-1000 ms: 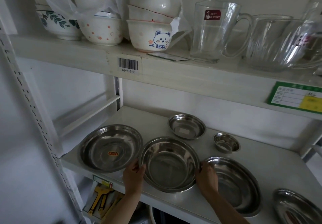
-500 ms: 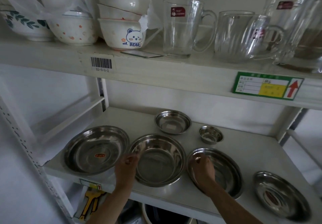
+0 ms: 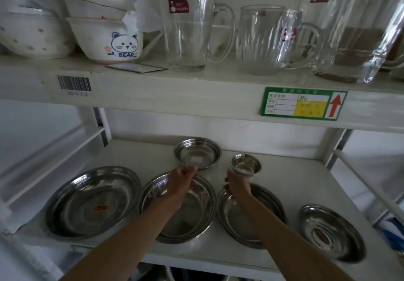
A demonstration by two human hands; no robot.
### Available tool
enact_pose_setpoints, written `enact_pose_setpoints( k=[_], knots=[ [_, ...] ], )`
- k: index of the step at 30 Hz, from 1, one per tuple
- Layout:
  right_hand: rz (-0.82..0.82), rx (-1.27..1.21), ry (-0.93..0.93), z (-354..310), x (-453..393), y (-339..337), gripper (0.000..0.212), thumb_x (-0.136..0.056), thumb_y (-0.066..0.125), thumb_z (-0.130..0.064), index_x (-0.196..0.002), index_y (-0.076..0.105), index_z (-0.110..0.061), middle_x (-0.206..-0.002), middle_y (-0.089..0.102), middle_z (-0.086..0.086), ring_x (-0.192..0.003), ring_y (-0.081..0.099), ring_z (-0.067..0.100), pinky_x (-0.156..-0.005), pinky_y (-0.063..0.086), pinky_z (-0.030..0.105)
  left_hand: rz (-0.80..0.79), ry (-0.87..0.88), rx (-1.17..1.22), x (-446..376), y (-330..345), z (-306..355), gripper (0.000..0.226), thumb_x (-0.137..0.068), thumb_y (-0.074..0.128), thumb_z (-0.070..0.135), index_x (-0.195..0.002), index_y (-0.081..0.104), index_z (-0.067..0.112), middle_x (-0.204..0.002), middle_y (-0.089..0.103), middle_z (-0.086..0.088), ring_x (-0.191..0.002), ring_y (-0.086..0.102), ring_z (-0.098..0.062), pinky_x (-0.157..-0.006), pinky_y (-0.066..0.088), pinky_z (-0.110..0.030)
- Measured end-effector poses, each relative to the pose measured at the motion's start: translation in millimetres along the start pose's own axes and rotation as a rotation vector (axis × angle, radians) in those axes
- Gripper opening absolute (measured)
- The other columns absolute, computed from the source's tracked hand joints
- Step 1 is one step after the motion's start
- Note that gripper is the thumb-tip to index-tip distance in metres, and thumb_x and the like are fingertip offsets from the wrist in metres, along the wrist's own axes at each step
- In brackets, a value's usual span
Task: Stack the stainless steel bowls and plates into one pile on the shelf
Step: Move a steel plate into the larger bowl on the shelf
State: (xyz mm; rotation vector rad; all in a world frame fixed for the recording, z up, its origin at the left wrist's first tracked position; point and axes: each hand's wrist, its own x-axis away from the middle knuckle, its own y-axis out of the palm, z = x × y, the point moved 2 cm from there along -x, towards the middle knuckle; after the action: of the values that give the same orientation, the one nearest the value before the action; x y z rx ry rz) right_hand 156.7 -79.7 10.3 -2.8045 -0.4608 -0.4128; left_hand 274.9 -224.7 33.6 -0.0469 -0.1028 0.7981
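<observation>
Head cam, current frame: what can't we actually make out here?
- Left hand on the medium bowl: grip on the near rim unclear, fingers curl out of sight.
- Right hand at the small bowl: contact hidden under the bowl.
- Middle plate: partly covered by the left forearm.
- Green shelf label: text too blurred.

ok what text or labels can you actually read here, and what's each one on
"BEAR" on the ceramic bear bowl.
"CHERRY" on the red sticker of the glass mug; the word above it is blurred.
Barcode label on the upper shelf edge: its number is too blurred.
Green shelf tag: red up arrow; writing unreadable.
Other stickers: unreadable.
</observation>
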Motion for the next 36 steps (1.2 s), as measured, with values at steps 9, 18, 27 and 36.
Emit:
enact_pose_setpoints(
  k=[9,18,27,36],
  knots=[
    [-0.067,-0.056,0.05,-12.7,-48.4,34.7,0.046,-0.099,0.043,-0.045,-0.073,0.053,-0.008,-0.062,0.056,0.008,-0.047,0.046,0.019,-0.048,0.033,0.024,0.115,-0.015,-0.209,-81.4,-3.2,-4.7,0.034,-0.065,0.072,0.049,-0.069,0.071,0.015,-0.074,0.074,-0.01,-0.083,0.071,-0.032,-0.076,0.056,-0.04],
    [-0.026,0.002,0.1,-7.1,-98.3,59.4,0.052,-0.094,0.044,-0.054,-0.07,0.053,-0.009,-0.063,0.059,0.01,-0.052,0.051,0.022,-0.05,0.036,0.026,0.171,-0.057,-0.342,-135.1,-9.0,-8.7,0.028,-0.078,0.07,0.037,-0.078,0.071,0.009,-0.09,0.072,-0.015,-0.094,0.067,-0.031,-0.075,0.046,-0.029],
    [0.014,0.087,0.098,-4.2,-125.0,77.0,0.05,-0.098,0.042,-0.046,-0.078,0.055,-0.002,-0.08,0.058,0.019,-0.06,0.058,0.028,-0.052,0.051,0.034,0.112,-0.168,-0.538,-195.7,-18.7,-33.2,0.078,-0.081,0.063,0.05,-0.13,0.047,-0.008,-0.136,0.052,-0.026,-0.126,0.049,-0.038,-0.098,0.044,-0.038],
    [-0.046,0.05,0.123,3.3,-144.5,89.2,0.037,-0.096,0.044,-0.044,-0.085,0.051,-0.01,-0.071,0.053,0.004,-0.057,0.052,0.017,-0.053,0.047,0.029,0.029,-0.207,-0.505,-230.5,-20.0,-66.3,0.07,-0.081,0.065,0.049,-0.115,0.059,-0.011,-0.116,0.066,-0.026,-0.104,0.065,-0.037,-0.089,0.051,-0.037]
  ],
)
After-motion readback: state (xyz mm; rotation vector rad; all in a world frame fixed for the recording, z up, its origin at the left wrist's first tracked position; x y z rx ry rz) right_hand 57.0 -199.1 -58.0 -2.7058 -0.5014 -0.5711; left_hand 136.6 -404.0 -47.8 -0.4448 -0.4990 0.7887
